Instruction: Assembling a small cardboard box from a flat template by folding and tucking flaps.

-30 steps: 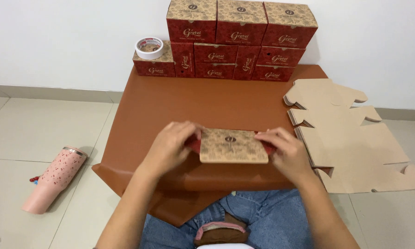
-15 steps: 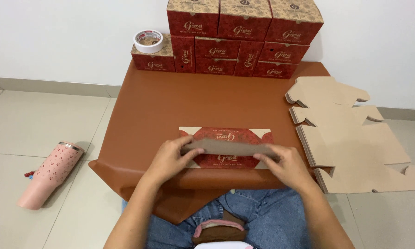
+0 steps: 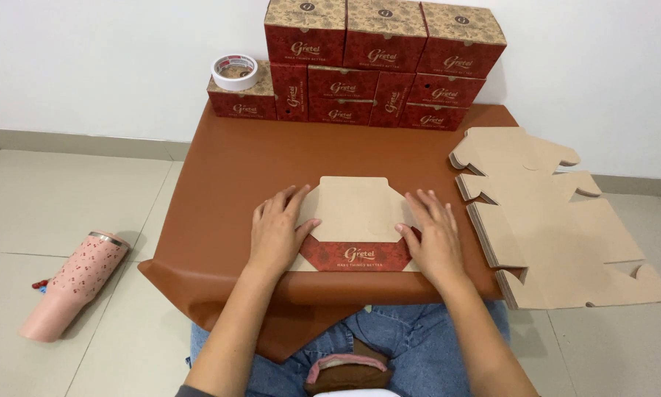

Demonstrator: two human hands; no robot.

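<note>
Pressing flat, both hands bear down on a partly folded carton blank (image 3: 354, 220) at the near middle of the brown leatherette table cover (image 3: 220, 176).

- Left hand (image 3: 277, 231): fingers spread open, palm down on the blank's left flap; pinning it, not gripping.
- Right hand (image 3: 433, 235): likewise open and flat, on the right flap; nothing closed in it.
- Carton blank: plain kraft inner face up, tabbed top edge toward the wall, red printed panel showing along the near edge between the wrists.
- Stack of flat unfolded blanks (image 3: 558, 220): on the table's right edge, overhanging it, well apart from the right hand.
- Finished red-and-kraft boxes (image 3: 378, 62): stacked in two tiers against the wall at the far edge.
- Roll of tape (image 3: 235, 71): on top of the leftmost low box.
- Pink tumbler (image 3: 77, 283): lying on its side on the tiled floor, to the left.

Step in hand, by judgement: creasing the side flaps inward. The next move seems to call for lifting the walls along those creases and tucking the tabbed panel in, fingers keeping both sides square.
</note>
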